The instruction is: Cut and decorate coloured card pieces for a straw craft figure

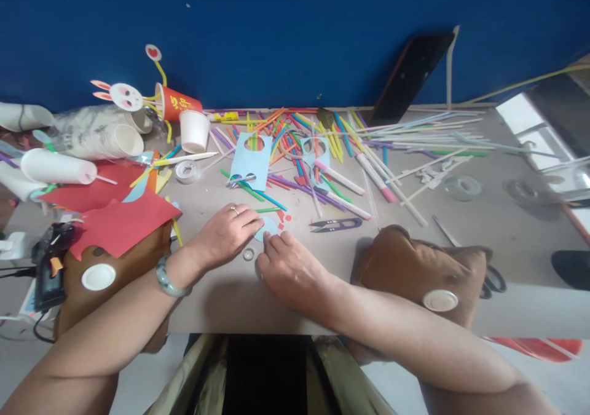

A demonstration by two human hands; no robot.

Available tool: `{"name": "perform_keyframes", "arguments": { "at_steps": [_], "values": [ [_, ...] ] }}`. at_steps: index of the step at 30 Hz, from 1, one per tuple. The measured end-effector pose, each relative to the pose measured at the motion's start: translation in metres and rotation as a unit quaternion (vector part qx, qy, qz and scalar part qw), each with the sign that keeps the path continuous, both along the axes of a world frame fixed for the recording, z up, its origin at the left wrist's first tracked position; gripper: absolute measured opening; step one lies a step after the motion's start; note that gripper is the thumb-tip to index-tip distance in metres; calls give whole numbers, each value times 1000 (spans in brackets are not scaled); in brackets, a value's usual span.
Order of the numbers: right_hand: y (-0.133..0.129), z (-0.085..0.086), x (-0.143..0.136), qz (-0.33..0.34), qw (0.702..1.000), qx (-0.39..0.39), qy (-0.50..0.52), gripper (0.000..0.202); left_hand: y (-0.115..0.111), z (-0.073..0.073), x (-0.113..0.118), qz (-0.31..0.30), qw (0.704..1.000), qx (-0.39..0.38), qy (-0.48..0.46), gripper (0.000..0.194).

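A small light-blue paper circle (266,227) lies on the table between my hands. My left hand (230,232), with a ring and a jade bangle, has its fingers pressed together at the circle's left edge. At the circle's lower right edge is my right hand (290,266), its fingers curled and touching the paper. A small round clear piece (248,254) sits just below my left fingertips. Red paper scraps (282,219) lie right of the circle. Beyond them are black thread snips (336,225) and a light-blue sheet (251,162) with a round hole.
Coloured sticks (295,138) are heaped at the back. Paper cups (194,131) and red paper (124,221) stand or lie on the left. Brown cushions (415,267) flank my forearms. A dark phone (410,77) leans on the blue wall, with tape rolls (463,186) nearby.
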State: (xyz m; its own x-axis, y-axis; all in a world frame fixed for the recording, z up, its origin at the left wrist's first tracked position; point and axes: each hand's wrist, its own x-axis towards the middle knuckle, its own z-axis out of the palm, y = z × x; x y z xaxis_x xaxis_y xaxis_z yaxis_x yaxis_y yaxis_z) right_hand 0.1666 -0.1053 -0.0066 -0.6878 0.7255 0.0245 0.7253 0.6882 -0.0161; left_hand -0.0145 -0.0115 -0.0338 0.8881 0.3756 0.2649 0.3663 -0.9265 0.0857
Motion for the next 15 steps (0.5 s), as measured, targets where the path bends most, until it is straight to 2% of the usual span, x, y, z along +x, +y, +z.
{"name": "perform_keyframes", "arguments": {
  "at_steps": [5, 12, 15],
  "values": [
    [0, 1, 0, -5, 1000, 11, 1, 19, 3, 0, -2, 6, 997, -60, -41, 23],
    [0, 0, 0, -3, 1000, 14, -3, 20, 4, 7, -4, 46, 995, -24, -80, 27],
    [0, 0, 1, -1, 1000, 13, -5, 19, 4, 8, -4, 36, 996, -19, -77, 23]
  ]
}}
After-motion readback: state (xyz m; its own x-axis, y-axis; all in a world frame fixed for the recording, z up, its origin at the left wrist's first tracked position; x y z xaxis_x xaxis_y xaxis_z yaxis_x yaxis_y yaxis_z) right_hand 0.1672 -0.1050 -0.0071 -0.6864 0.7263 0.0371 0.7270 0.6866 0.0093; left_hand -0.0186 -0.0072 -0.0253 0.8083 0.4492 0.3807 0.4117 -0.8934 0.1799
